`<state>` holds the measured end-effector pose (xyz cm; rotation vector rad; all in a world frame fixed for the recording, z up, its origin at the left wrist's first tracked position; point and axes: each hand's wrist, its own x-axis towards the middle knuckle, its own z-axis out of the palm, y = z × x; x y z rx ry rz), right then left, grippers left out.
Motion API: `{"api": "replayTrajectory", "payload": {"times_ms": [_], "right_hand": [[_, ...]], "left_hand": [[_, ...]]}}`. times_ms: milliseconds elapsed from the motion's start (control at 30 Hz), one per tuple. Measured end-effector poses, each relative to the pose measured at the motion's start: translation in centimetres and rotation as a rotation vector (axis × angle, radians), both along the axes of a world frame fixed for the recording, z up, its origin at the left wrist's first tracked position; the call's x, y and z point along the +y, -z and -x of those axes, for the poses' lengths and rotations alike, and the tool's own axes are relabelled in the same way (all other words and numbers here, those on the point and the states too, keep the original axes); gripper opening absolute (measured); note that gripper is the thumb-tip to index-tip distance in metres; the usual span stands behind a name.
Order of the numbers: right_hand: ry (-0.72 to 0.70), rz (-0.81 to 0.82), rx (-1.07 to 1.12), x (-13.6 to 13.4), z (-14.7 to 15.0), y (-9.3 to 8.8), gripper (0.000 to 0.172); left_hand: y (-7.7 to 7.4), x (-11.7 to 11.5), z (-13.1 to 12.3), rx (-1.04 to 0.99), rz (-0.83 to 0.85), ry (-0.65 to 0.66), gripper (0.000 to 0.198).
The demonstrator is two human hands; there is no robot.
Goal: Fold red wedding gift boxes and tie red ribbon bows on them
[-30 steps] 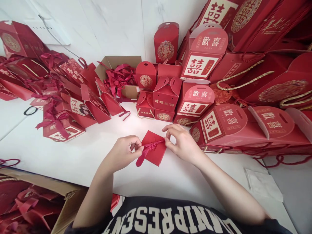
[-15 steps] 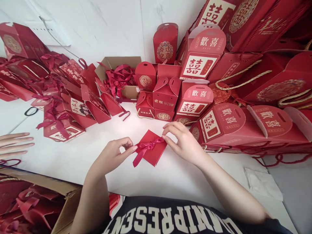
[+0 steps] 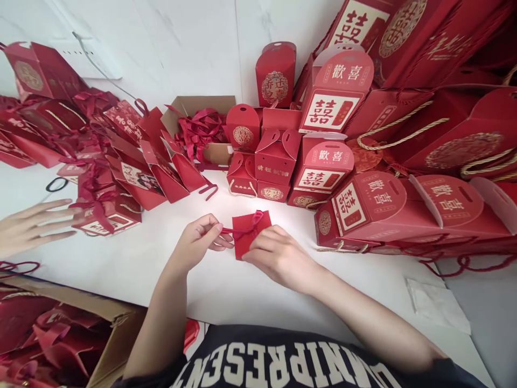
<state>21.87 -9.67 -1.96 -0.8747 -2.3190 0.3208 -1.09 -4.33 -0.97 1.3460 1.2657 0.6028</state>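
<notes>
Nearest, a cardboard box (image 3: 109, 345) of red scraps is cut off by the lower left corner. On the white table (image 3: 226, 291) the left hand (image 3: 200, 242) pinches a ribbon (image 3: 238, 231) end between thumb and forefinger, pulling it taut to the left. The right hand (image 3: 278, 256) lies curled over the small red box (image 3: 248, 229), covering its lower right part, so whether those fingers grip the ribbon cannot be told. Half a second ago that hand held the ribbon's right end above the box, and the box lay flatter and lower. Another person's hand (image 3: 34, 226), spread flat at the left edge, has reached further in. Beyond, gift boxes (image 3: 323, 161) crowd the back and right, some cropped
</notes>
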Motion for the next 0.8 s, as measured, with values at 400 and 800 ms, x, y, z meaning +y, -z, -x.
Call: {"api": "replayTrajectory", "payload": {"times_ms": [400, 800], "right_hand": [[0.145, 0.399, -0.110, -4.3, -11.2, -1.7, 0.015], [0.190, 0.237, -0.251, -3.7, -10.5, -5.3, 0.016]], "left_hand": [[1.8, 1.7, 5.2, 0.272, -0.174, -0.583, 0.021], [1.0, 11.3, 12.0, 0.781, -0.528, -1.012, 0.044]]}}
